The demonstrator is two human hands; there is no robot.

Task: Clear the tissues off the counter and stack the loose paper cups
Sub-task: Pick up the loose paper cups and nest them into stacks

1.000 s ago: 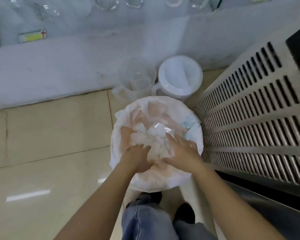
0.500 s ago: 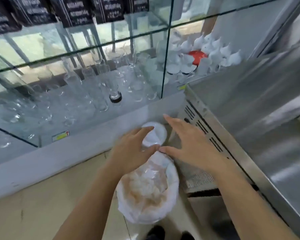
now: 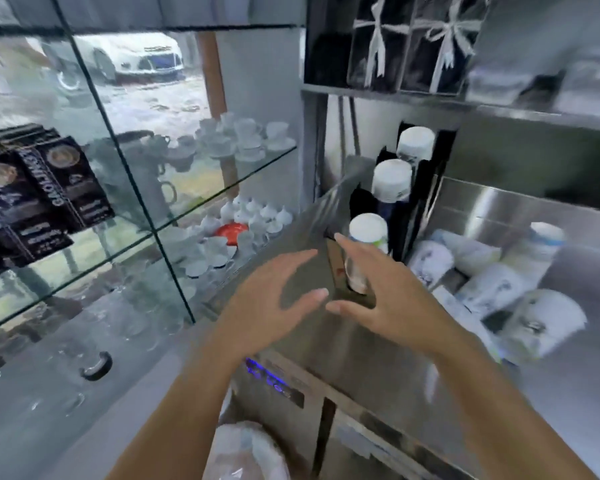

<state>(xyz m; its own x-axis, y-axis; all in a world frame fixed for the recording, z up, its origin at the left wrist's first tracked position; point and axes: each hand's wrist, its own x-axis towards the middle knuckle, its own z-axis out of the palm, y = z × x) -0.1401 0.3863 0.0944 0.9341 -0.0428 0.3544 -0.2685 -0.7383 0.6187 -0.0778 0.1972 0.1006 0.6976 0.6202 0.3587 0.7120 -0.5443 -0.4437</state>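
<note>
My left hand and my right hand hover side by side above the steel counter, both empty with fingers spread. Several loose white paper cups lie on their sides at the counter's right; the nearest one points toward me. Three upright stacks of paper cups stand in a black holder behind my right hand. The bin lined with a white bag and holding tissues shows at the bottom edge, below the counter.
A glass cabinet with white cups, glasses and dark boxes fills the left. A steel shelf with ribboned dark packages hangs above the counter. The under-counter unit has a blue-lit panel.
Both hands left the tissue-filled bin on the floor and rose to counter height. The view swung up from the bin to the counter and cups.
</note>
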